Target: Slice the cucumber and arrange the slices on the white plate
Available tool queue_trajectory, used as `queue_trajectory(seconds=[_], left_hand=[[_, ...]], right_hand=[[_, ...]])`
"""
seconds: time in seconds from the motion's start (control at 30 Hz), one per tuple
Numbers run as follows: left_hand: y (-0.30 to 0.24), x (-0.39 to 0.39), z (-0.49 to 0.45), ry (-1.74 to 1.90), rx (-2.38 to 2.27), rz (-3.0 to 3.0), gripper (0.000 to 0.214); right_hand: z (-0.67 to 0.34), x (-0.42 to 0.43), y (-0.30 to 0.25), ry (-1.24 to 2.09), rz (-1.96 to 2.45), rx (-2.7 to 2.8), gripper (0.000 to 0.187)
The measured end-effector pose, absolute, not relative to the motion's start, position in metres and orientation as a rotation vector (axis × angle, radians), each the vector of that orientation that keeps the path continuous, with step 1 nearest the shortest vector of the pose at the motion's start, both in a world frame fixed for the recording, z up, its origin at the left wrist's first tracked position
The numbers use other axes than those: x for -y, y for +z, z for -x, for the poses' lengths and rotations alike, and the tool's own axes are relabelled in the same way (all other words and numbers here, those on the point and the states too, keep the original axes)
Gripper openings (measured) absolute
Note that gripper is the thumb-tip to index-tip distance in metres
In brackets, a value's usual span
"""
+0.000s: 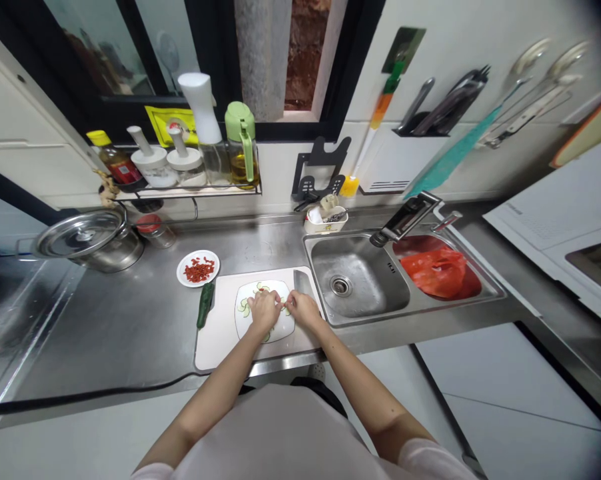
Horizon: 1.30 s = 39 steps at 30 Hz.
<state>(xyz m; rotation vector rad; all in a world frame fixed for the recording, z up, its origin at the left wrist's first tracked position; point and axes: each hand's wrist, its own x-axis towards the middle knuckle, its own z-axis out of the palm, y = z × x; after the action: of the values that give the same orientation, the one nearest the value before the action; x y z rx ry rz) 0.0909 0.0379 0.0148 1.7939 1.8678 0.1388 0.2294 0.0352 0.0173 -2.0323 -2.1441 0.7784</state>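
Note:
My left hand [264,309] and my right hand [302,310] hover together over a white plate [242,325] of cucumber slices [242,306]. The plate rests on a pale cutting board [215,337]. Both hands have fingers curled in a pinch, fingertips meeting above the plate; what they hold is too small to name. A whole green cucumber [205,304] lies at the board's left edge. A cleaver blade [302,282] lies on the board's right side, beyond my right hand. A small plate of red pieces [197,269] stands behind the board.
A steel sink [353,280] with a tap [405,219] is to the right, a red bag [436,271] in its second basin. A lidded pot [88,239] stands at left. A shelf with condiment bottles [185,157] lines the wall. A black cable [80,397] runs along the counter's front.

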Motion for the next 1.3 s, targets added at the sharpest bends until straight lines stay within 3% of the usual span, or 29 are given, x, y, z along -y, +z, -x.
queue_trajectory(seconds=[0.7, 1.3], left_hand=[[0.022, -0.034, -0.089, 0.165, -1.879, -1.762, 0.015], [0.048, -0.003, -0.012, 0.535, -2.085, -1.498, 0.016]], right_hand=[[-0.239, -0.035, 0.013, 0.848, 2.012, 1.936, 0.015], [-0.231, -0.053, 0.032, 0.794, 1.782, 1.900, 0.020]])
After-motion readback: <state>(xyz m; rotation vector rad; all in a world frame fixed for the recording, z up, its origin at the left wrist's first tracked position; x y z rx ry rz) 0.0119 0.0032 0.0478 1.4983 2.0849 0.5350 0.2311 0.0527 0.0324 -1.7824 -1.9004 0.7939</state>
